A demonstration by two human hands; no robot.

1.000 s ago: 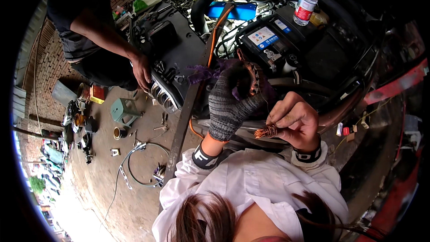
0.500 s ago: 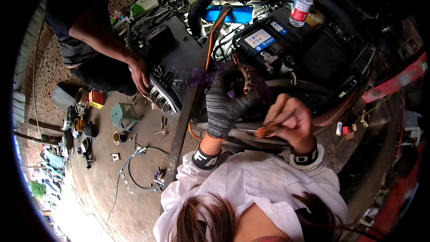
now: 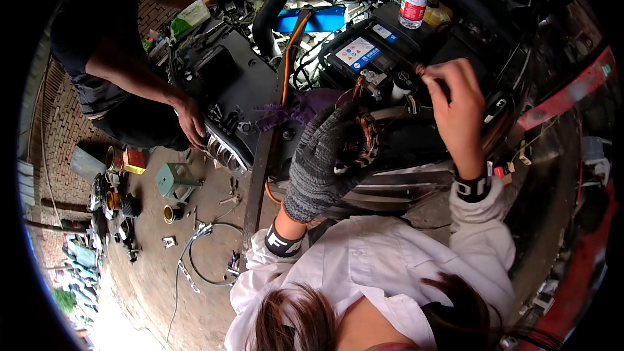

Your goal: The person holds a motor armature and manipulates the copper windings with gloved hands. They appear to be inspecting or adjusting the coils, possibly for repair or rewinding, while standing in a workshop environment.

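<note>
My left hand (image 3: 318, 166), in a grey striped knit glove, is closed around a looped bundle of copper-coloured and dark wires (image 3: 369, 136). A purple cloth (image 3: 292, 112) lies just beyond its fingers. My bare right hand (image 3: 458, 101) is raised at the right, thumb and fingers pinched together. A small dark reddish piece shows at its fingertips, too blurred to name. Past the hands sits a black car battery (image 3: 390, 49) with a white and blue label, its metal terminal clamp (image 3: 372, 81) nearest the wire bundle.
A water bottle (image 3: 415, 0) stands on the battery. An orange cable (image 3: 290, 52) runs along a dark metal bar (image 3: 265, 156). At the left, a co-worker's hand (image 3: 192, 123) rests by a headlight (image 3: 227, 156). A green stool (image 3: 175, 179) and a looped cable (image 3: 195, 257) are on the floor.
My right hand has moved away from my chest, up and to the right toward the battery. My left hand has turned a little, keeping the wire bundle. The whole view has shifted slightly.
</note>
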